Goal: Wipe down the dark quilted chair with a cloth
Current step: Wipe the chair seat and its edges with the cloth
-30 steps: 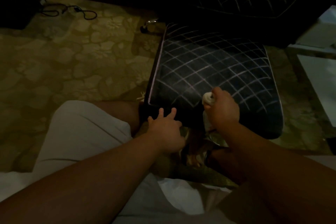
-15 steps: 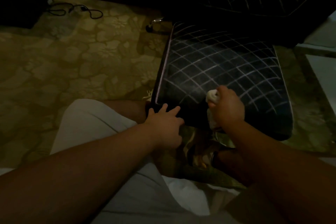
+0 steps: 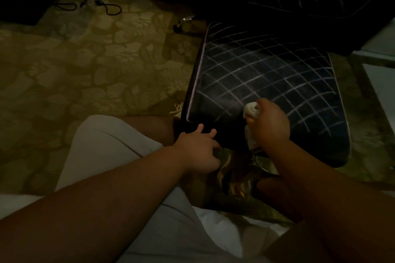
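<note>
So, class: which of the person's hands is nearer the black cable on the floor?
Left. The left hand rests at the seat's front edge, on the black cable's side; the right hand grips the cloth farther away.

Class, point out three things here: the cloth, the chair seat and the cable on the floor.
cloth [image 3: 251, 109], head view, bunched end above the right fist.
chair seat [image 3: 263, 77], head view, middle of quilted top.
cable [image 3: 89, 4], head view, middle of the loops.
</note>
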{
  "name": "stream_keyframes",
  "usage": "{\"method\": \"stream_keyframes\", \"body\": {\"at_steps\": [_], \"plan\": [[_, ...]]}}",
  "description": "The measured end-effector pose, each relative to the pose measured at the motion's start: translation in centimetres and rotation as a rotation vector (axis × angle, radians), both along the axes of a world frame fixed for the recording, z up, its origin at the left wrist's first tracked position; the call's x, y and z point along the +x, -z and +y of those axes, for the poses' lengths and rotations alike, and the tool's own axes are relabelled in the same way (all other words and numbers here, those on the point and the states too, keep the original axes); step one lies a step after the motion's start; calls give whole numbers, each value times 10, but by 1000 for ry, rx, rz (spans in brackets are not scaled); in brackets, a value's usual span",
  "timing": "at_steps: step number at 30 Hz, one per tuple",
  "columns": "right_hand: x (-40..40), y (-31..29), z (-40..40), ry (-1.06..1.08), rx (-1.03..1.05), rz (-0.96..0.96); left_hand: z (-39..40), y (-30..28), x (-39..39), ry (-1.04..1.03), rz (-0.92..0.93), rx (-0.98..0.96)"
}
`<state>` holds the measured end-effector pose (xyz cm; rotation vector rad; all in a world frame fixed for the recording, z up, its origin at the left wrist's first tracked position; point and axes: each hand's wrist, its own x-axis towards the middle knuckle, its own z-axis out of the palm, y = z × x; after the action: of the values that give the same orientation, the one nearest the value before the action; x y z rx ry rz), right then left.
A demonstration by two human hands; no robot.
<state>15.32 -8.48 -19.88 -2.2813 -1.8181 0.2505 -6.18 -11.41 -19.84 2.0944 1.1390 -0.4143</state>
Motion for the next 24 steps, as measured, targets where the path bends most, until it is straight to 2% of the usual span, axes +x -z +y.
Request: {"method": "stream_keyframes", "body": {"at_steps": [8,15,20,24], "plan": [[-71,9,6,-346,-1,60,1,-1,-2,-33,14,6],[-17,5,2,-122,12,-10,2,-10,-3,30,10,-45],[-58,11,8,-243,24,-4,0,-11,-2,-18,1,-66],[-91,14,14,-418,14,23,2,0,-7,-145,-77,-75]]}}
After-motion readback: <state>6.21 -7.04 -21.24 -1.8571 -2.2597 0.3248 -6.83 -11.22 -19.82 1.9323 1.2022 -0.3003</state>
